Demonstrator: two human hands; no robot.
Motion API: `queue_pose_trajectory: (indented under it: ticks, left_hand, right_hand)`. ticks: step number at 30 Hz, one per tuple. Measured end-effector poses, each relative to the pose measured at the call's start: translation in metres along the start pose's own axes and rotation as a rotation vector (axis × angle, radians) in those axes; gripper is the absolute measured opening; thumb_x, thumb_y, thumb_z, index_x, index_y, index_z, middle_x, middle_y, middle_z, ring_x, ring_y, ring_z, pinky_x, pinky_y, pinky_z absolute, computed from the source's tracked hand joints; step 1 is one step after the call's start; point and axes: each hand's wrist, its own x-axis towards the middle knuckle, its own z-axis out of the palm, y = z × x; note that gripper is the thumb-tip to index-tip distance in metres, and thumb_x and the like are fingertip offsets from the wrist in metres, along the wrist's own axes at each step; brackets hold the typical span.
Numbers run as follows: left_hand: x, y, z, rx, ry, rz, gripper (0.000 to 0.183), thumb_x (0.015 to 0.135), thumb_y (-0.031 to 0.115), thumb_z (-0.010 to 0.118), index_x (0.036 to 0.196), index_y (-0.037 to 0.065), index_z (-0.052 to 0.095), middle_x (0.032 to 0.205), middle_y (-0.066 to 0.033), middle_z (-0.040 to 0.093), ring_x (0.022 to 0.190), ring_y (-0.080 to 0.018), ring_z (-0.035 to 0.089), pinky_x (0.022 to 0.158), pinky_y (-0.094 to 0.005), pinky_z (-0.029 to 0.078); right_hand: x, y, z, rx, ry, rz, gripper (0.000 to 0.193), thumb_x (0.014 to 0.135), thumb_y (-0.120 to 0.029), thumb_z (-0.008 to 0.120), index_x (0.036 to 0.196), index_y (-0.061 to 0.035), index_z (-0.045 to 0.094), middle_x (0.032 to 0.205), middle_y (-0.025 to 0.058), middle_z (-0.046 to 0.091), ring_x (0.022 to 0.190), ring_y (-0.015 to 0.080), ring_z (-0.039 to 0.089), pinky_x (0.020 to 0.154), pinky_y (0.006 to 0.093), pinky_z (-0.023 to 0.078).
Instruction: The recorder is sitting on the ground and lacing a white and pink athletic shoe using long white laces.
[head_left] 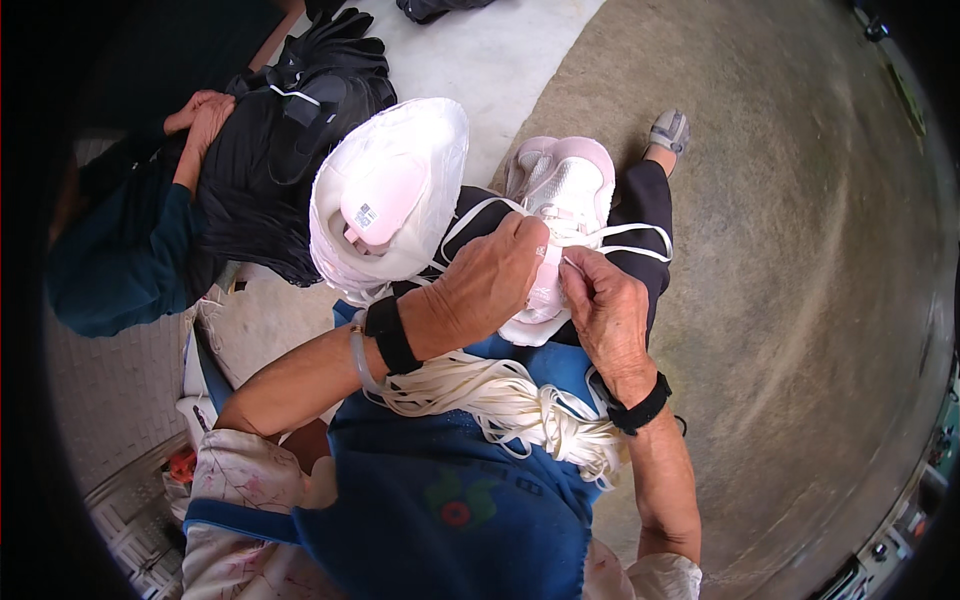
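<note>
1. your left hand [490, 280] lies over the near end of a pink and white shoe [560, 200] that rests on your lap, its grip pressed together on the shoe's tongue and a white lace [630, 240].
2. your right hand [605, 315] sits just beside the left, touching the shoe's near side; its grip pinches the lace between thumb and fingertips.
3. loops of that lace trail off the shoe across your dark trouser leg [650, 200].
4. a bundle of loose white laces [500, 395] lies on your blue apron [440, 500], under both wrists.
5. a second pink and white shoe [385, 195], sole side up, lies just left of your left hand.
6. further left, another person's hand [205, 115] rests on a stack of black shoes [280, 150].
7. you wear black bands on both wrists.
</note>
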Motion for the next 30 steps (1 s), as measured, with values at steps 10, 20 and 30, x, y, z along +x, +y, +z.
queue_pose_trajectory:
  ticks: [10, 20, 30]
  left_hand:
    - [0.0067, 0.0020, 0.0061, -0.016, 0.060, -0.052, 0.013, 0.090, 0.001, 0.056, 0.101, 0.000, 0.049, 0.089, -0.0214, 0.054, 0.081, -0.0426, 0.056, 0.068, -0.0478, 0.046]
    - [0.0078, 0.0037, -0.0006, 0.067, 0.125, -0.017, 0.013, 0.085, 0.000, 0.062, 0.095, 0.003, 0.053, 0.085, -0.0163, 0.059, 0.075, -0.0382, 0.060, 0.065, -0.0458, 0.045]
    - [0.0094, 0.0000, 0.0005, -0.026, 0.165, -0.030, 0.017, 0.080, -0.002, 0.065, 0.093, 0.005, 0.056, 0.083, -0.0125, 0.061, 0.076, -0.0336, 0.059, 0.070, -0.0434, 0.044]
  right_hand:
    - [0.0007, 0.0005, 0.0010, -0.049, 0.025, -0.068, 0.014, 0.088, -0.010, 0.067, 0.101, -0.0063, 0.071, 0.088, 0.0167, 0.071, 0.077, 0.0356, 0.069, 0.066, 0.0392, 0.055]
    - [0.0036, 0.0015, -0.0047, -0.038, -0.039, -0.090, 0.013, 0.087, -0.008, 0.066, 0.100, -0.0047, 0.070, 0.088, 0.0159, 0.071, 0.077, 0.0344, 0.069, 0.067, 0.0374, 0.055]
    - [0.0041, -0.0003, -0.0020, -0.070, -0.018, -0.107, 0.016, 0.087, -0.008, 0.067, 0.102, -0.0043, 0.069, 0.088, 0.0167, 0.070, 0.076, 0.0353, 0.069, 0.066, 0.0382, 0.055]
